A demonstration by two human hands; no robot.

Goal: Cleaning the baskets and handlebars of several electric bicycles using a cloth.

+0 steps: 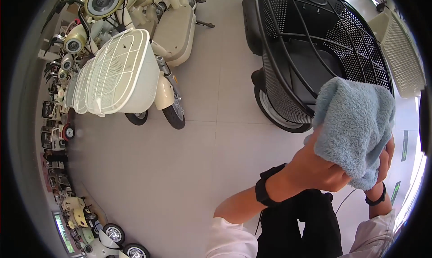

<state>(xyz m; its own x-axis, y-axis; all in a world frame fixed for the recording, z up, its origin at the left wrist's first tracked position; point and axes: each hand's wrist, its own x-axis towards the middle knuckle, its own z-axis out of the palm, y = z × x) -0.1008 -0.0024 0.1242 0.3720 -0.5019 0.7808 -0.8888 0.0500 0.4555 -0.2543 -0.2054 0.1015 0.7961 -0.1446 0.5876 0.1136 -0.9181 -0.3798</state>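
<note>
A fluffy blue-grey cloth is bunched up in front of me at the right. My left hand grips its lower left part, fingers curled under the folds. Behind the cloth's lower right edge shows part of my right hand, its bent fingers closed against the fabric and partly hidden by it. Just beyond the cloth stands a black mesh basket with a wire lid, mounted over a scooter's front wheel. The cloth overlaps the basket's near rim in view; whether they touch I cannot tell.
At the left stands a cream scooter with a white wire-lidded basket. More scooters line the left wall, including some at the lower left. Another pale basket is at the far right. Grey tiled floor lies between.
</note>
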